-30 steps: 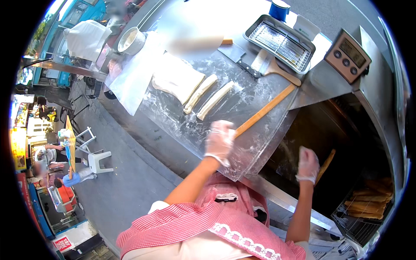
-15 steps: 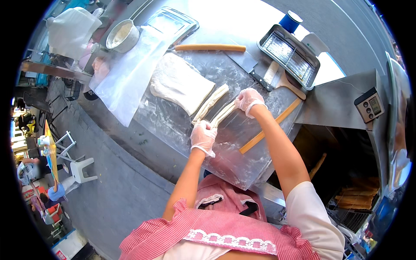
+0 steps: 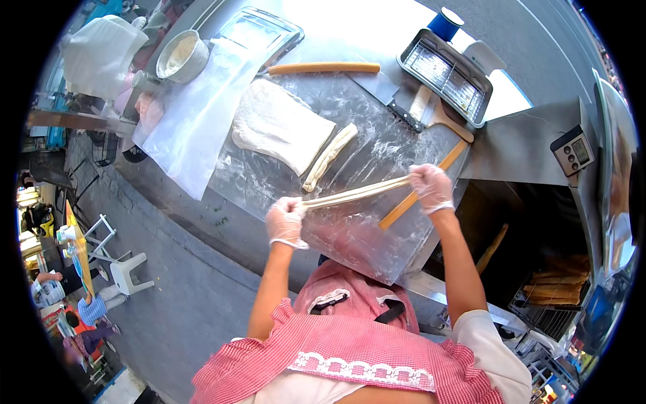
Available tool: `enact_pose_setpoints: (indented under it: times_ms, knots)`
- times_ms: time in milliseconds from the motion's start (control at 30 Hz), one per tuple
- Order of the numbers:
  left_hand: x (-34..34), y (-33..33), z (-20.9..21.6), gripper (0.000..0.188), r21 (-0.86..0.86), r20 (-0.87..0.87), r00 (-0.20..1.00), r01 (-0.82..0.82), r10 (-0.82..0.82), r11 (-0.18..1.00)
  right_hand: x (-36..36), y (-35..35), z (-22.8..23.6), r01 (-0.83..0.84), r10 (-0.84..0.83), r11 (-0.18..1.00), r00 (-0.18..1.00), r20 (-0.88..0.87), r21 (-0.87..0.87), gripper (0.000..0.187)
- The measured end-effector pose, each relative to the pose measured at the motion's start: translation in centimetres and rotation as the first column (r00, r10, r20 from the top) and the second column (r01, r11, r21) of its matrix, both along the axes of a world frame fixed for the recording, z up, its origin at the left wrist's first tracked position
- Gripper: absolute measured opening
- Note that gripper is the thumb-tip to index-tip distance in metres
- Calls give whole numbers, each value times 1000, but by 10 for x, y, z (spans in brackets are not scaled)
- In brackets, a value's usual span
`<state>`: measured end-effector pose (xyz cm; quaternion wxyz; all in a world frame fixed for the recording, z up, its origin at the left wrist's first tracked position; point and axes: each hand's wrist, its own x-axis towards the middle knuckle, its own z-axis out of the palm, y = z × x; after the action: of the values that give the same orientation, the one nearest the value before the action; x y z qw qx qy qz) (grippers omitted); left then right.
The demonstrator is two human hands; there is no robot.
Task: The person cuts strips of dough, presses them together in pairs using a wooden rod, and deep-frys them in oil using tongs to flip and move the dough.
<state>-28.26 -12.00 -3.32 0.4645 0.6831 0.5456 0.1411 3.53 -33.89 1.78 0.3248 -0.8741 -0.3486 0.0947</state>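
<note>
A long, thin dough strip (image 3: 356, 193) is stretched between my two hands, above the floured metal worktop (image 3: 269, 195). My left hand (image 3: 286, 219), in a clear plastic glove, is closed on the strip's left end. The other end is pinched in my gloved right hand (image 3: 431, 187), higher and near a wooden stick (image 3: 398, 210) lying on the worktop. Beyond the stretched strip lies a second, shorter dough strip (image 3: 330, 157). Beside it spreads a large flat dough sheet (image 3: 279, 128).
A rolling pin (image 3: 324, 68), a cleaver (image 3: 377, 86) and a wire-racked tray (image 3: 447, 75) lie at the back. Far left stands a flour bowl (image 3: 183, 56) by plastic sheeting (image 3: 202, 128). On my right are a timer (image 3: 573, 151) and browned dough sticks (image 3: 557, 283).
My hands have moved apart, left hand to the left and right hand to the right and lower. The dough strip between them has been pulled much longer and now runs nearly level.
</note>
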Motion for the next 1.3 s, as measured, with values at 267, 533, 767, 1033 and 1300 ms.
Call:
enact_pose_setpoints:
  times_ms: [267,533,767,1033,1300]
  knots:
    - [-29,49,11,24,-106,228,962,-131,152,986,32,-57,-5,400,-410,912,870,-274,-97,17]
    - [123,-97,113,20,12,417,843,368,-339,930,50,-278,76,698,-703,709,711,-17,-104,13]
    - [305,-272,74,13,463,74,395,800,-916,383,35,-471,9,830,-899,419,437,-39,-367,21]
    - [405,-379,-19,15,200,-613,114,980,-782,-14,-1,-534,-132,586,-701,418,694,164,-694,20]
    - [418,-386,-113,19,31,-730,97,993,-676,110,20,-524,-185,548,-875,311,484,-9,-776,21]
